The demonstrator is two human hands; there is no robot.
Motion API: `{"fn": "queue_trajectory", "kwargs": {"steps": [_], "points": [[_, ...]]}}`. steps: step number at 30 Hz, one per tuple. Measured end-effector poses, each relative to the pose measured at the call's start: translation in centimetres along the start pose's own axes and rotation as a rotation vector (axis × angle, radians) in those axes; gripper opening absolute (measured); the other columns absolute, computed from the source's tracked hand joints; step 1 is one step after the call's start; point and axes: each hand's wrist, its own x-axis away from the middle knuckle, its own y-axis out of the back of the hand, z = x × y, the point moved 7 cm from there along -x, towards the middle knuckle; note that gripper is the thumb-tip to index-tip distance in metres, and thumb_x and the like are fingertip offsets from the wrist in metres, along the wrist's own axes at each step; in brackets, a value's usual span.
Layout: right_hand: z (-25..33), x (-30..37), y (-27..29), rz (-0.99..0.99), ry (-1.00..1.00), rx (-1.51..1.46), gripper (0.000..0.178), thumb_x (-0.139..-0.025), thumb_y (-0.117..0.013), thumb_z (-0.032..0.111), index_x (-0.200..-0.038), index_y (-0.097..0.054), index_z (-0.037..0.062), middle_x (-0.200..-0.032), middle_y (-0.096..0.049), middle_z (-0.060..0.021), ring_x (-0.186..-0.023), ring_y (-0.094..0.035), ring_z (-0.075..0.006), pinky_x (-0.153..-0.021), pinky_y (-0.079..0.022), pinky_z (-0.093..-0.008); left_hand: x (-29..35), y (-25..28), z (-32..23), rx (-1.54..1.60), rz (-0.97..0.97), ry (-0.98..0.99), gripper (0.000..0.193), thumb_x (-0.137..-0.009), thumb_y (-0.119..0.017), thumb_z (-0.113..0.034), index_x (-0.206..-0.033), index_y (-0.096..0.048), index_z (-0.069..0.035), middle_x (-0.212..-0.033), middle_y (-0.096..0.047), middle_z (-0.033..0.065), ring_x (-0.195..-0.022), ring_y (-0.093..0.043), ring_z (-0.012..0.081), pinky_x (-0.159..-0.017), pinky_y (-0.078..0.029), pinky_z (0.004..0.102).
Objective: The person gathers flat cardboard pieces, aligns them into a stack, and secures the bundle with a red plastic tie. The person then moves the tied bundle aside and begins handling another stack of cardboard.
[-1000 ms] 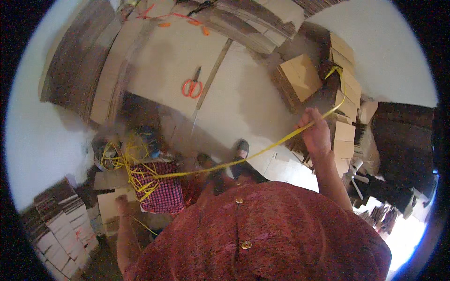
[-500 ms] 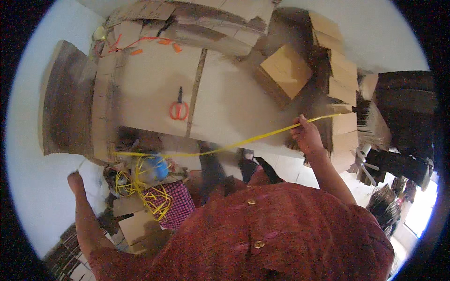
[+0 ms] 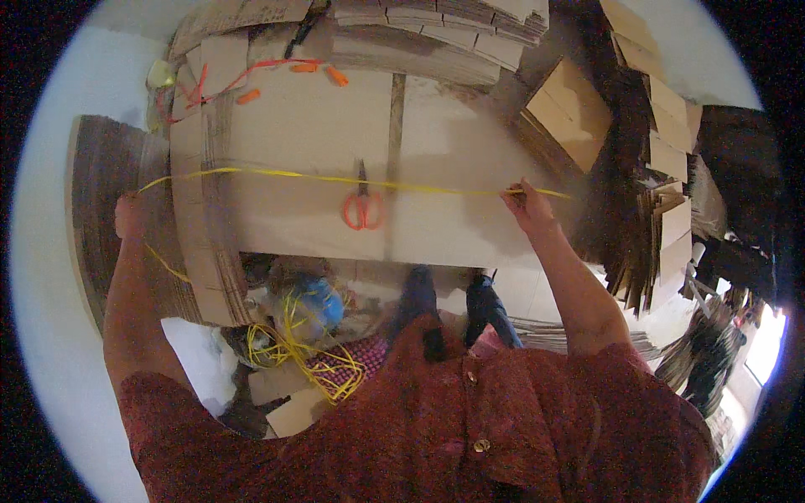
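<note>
A thin yellow strap (image 3: 293,174) runs across the cardboard worktop from one hand to the other, its middle passing over the scissors. My left hand (image 3: 128,215), closed on the strap, is beside the stack of cardboard sheets at the left. Part of the strap hangs below that hand. My right hand (image 3: 528,206) pinches the strap near its other end, and a short tail sticks out to the right. Orange-handled scissors (image 3: 362,208) lie on the worktop (image 3: 310,222) with blades pointing away. A tangle of yellow strap (image 3: 323,369) rests below the near edge.
Cardboard stacks stand at the left (image 3: 109,180), the back (image 3: 419,50) and the right (image 3: 662,214). A tilted cardboard piece (image 3: 574,113) leans at back right. Orange pieces (image 3: 335,76) and red strap (image 3: 251,69) lie at back left. A blue bundle (image 3: 323,303) sits below the edge.
Both arms have reached forward, bringing the yellow strap from the near edge up over the worktop and scissors. The left hand has moved away from me, to the left stack. The view has shifted.
</note>
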Motion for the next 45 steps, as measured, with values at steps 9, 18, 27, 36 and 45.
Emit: {"fn": "queue_trajectory", "kwargs": {"steps": [9,18,27,36,45], "points": [[-2.3,-3.5,-0.3,-0.060,-0.070,0.185,0.024,-0.088,-0.053,0.023,-0.087,-0.052,-0.0012,-0.073,-0.055,-0.0106,-0.065,-0.058,-0.0235,-0.059,-0.052,-0.0310,12.0,-19.5,-21.6,0.100,0.261,-0.466,0.040,-0.077,-0.059,-0.030,-0.111,-0.053,-0.009,-0.098,-0.055,0.0169,-0.090,-0.055,0.0311,-0.077,-0.045,0.0406],[9.1,4.3,5.0,-0.506,0.671,0.486,0.025,-0.084,-0.059,0.024,-0.091,-0.057,0.0002,-0.074,-0.056,-0.0059,-0.064,-0.054,-0.0137,-0.054,-0.042,-0.0263,31.7,-24.6,-45.2,0.775,0.548,-0.544,0.023,-0.074,-0.066,-0.019,-0.083,-0.058,-0.001,-0.071,-0.058,0.0124,-0.069,-0.056,0.0314,-0.062,-0.044,0.0381],[19.1,1.3,6.6,-0.530,0.550,0.497,0.073,-0.071,-0.065,0.053,-0.115,-0.051,-0.0037,-0.110,-0.055,-0.0139,-0.101,-0.051,-0.0239,-0.089,-0.038,-0.0327,27.8,-20.6,-67.6,0.599,1.123,-0.390,0.061,-0.083,-0.048,-0.054,-0.112,-0.055,-0.001,-0.104,-0.059,0.0105,-0.101,-0.053,0.0221,-0.083,-0.041,0.0348],[18.5,-3.0,6.7,-0.283,0.135,0.283,0.067,-0.071,-0.065,0.050,-0.116,-0.052,0.0026,-0.116,-0.053,-0.0085,-0.105,-0.049,-0.0227,-0.091,-0.036,-0.0335,27.3,-30.2,-77.9,1.025,1.374,-0.251,0.093,-0.069,-0.051,-0.070,-0.133,-0.033,-0.005,-0.140,-0.028,0.0134,-0.130,-0.021,0.0289,-0.102,-0.021,0.0477],[16.5,-7.8,13.3,-0.193,0.207,0.172,0.055,-0.073,-0.064,0.046,-0.109,-0.056,0.0053,-0.107,-0.058,-0.0072,-0.095,-0.054,-0.0219,-0.081,-0.044,-0.0350,30.2,-29.4,-80.6,1.060,1.588,-0.050,0.071,-0.074,-0.064,-0.047,-0.128,-0.041,-0.007,-0.126,-0.047,0.0093,-0.112,-0.047,0.0222,-0.092,-0.039,0.0373]]}}
